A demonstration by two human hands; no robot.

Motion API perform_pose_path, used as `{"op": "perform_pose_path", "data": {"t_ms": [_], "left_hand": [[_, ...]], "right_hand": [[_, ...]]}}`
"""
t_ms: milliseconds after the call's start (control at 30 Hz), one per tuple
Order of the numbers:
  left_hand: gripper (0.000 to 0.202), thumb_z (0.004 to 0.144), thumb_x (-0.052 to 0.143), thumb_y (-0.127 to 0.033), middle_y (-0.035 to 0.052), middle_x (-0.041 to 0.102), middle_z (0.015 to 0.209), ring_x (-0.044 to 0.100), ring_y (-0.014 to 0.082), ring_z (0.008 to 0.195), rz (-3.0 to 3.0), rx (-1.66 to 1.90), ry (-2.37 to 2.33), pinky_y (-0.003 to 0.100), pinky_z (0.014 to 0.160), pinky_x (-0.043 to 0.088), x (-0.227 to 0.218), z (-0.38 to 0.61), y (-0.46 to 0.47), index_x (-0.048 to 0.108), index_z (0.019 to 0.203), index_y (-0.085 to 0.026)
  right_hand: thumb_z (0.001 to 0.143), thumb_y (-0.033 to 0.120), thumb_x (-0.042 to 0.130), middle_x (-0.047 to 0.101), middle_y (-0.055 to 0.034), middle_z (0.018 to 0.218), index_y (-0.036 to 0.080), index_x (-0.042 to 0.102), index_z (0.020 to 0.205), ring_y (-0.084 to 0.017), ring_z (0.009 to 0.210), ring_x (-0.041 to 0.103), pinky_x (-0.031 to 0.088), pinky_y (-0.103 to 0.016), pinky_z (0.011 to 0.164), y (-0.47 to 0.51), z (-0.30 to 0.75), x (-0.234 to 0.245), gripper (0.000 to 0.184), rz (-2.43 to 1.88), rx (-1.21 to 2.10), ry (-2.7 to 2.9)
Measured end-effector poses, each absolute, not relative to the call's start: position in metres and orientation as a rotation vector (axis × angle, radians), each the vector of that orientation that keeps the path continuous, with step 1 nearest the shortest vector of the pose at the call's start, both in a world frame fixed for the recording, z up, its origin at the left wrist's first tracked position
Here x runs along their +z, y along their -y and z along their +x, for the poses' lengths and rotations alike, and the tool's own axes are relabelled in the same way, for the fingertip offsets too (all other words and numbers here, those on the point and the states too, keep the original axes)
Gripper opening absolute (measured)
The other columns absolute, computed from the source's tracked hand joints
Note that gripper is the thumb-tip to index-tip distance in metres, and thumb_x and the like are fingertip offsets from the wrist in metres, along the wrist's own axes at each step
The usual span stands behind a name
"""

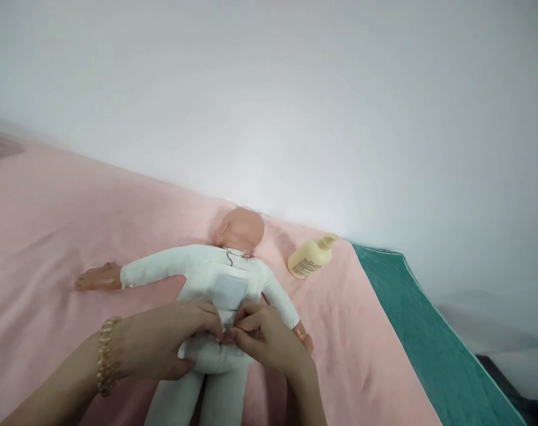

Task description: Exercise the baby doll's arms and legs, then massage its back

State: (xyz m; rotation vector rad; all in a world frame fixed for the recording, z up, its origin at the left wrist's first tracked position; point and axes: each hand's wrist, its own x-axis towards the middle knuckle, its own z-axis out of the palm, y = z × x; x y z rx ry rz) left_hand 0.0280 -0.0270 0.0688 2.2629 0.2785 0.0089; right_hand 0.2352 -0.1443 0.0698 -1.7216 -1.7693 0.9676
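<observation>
A cloth-bodied doll (207,355) lies on the pink sheet with the back of its bald head toward me. Its body is white fabric, its hands are tan plastic, and a pale rectangular patch (230,291) sits on its back. Below that patch, my left hand (162,337), wearing a beaded bracelet (106,355), rests on the doll's lower back with fingers curled in. My right hand (269,337) is closed in a pinch there, its fingertips almost touching the left ones. Whatever is between the fingertips is too small and covered to make out.
A pale yellow pump bottle (311,257) stands tilted in view to the right of the doll's head. The pink sheet (51,236) is wrinkled. Beyond its right edge shows a green covering (411,319). A white wall (269,106) rises behind the bed.
</observation>
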Motion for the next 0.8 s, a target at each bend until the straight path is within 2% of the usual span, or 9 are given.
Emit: {"op": "perform_pose_path", "data": {"t_ms": [100,167,300,367,467,667,733,800], "left_hand": [[0.058,0.064,0.067,-0.007,-0.0006,0.070,0.118,0.065,0.0257,0.106,2.257,-0.023,-0.316,0.030,0.091,0.056,0.079,0.023,0.030,0.071,0.118,-0.027],[0.062,0.065,0.074,-0.012,-0.0005,0.069,0.122,0.066,0.0267,0.107,2.267,-0.007,-0.316,0.030,0.090,0.057,0.085,0.019,0.030,0.069,0.124,-0.029],[0.049,0.074,0.077,-0.022,-0.0008,0.070,0.123,0.066,0.0280,0.114,2.310,0.165,-0.248,0.035,0.096,0.057,0.089,0.013,0.023,0.071,0.121,-0.031],[0.043,0.078,0.075,-0.025,0.0005,0.070,0.126,0.063,0.0283,0.120,2.318,0.185,-0.216,0.038,0.102,0.054,0.086,0.013,0.019,0.072,0.121,-0.029],[0.045,0.078,0.076,-0.025,0.0028,0.068,0.129,0.060,0.0285,0.124,2.299,0.124,-0.222,0.041,0.107,0.051,0.079,0.016,0.015,0.071,0.123,-0.026],[0.050,0.071,0.079,-0.023,0.0031,0.069,0.126,0.064,0.0292,0.117,2.344,0.073,-0.263,0.040,0.099,0.057,0.074,0.024,0.017,0.072,0.121,-0.029],[0.047,0.074,0.077,-0.027,0.0036,0.070,0.124,0.066,0.0288,0.115,2.365,0.126,-0.223,0.038,0.096,0.058,0.073,0.022,0.016,0.072,0.121,-0.028],[0.040,0.079,0.074,-0.032,0.0026,0.071,0.124,0.066,0.0269,0.115,2.379,0.179,-0.173,0.035,0.096,0.058,0.073,0.017,0.015,0.073,0.119,-0.028]], "right_hand": [[0.089,0.017,0.062,0.064,-0.0004,0.081,0.023,0.076,0.068,-0.013,0.071,0.061,0.048,-0.029,0.078,0.144,0.238,0.070,0.026,-1.640,0.911,1.834],[0.092,0.021,0.062,0.064,-0.0001,0.079,0.024,0.078,0.074,-0.013,0.070,0.060,0.048,-0.032,0.084,0.144,0.240,0.071,0.025,-1.584,0.864,1.857],[0.096,0.032,0.059,0.066,-0.0019,0.082,0.023,0.081,0.084,-0.014,0.075,0.060,0.046,-0.028,0.071,0.144,0.242,0.076,0.027,-1.513,0.788,1.779],[0.097,0.033,0.058,0.065,-0.0023,0.081,0.023,0.081,0.085,-0.014,0.076,0.060,0.045,-0.027,0.069,0.144,0.242,0.078,0.028,-1.525,0.753,1.729],[0.096,0.031,0.059,0.064,-0.0013,0.079,0.022,0.080,0.082,-0.013,0.075,0.059,0.045,-0.026,0.069,0.141,0.241,0.075,0.027,-1.570,0.755,1.702],[0.090,0.021,0.067,0.057,0.0011,0.074,0.021,0.075,0.066,-0.011,0.070,0.055,0.043,-0.026,0.064,0.137,0.237,0.063,0.025,-1.664,0.788,1.677],[0.089,0.020,0.067,0.056,0.0009,0.074,0.020,0.074,0.064,-0.011,0.070,0.054,0.043,-0.026,0.064,0.137,0.237,0.062,0.026,-1.657,0.780,1.680],[0.091,0.023,0.065,0.057,0.0006,0.074,0.021,0.077,0.069,-0.012,0.071,0.055,0.044,-0.026,0.065,0.138,0.238,0.064,0.025,-1.617,0.768,1.692]]}}
